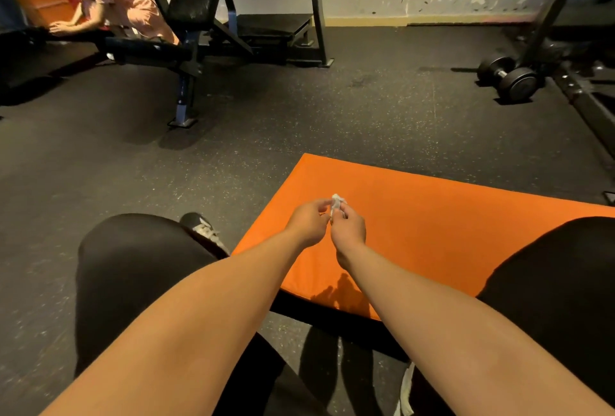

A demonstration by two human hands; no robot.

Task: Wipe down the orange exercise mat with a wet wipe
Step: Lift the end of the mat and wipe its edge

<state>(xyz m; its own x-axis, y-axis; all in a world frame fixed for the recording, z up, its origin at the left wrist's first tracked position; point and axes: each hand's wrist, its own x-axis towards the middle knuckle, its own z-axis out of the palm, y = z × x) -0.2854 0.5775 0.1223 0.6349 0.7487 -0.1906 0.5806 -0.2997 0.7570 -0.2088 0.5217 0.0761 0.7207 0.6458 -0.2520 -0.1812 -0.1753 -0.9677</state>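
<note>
Small white crumpled wet wipe [336, 202] is pinched between the curled fingertips of both hands, the left hand [307, 227] and the right hand [349, 231] close together. They hold it just above the orange padded exercise mat [439, 215], which lies flat on the dark speckled rubber floor [299, 116]. Far behind are a black weight bench [199, 16] and a black dumbbell [509, 78].
</note>
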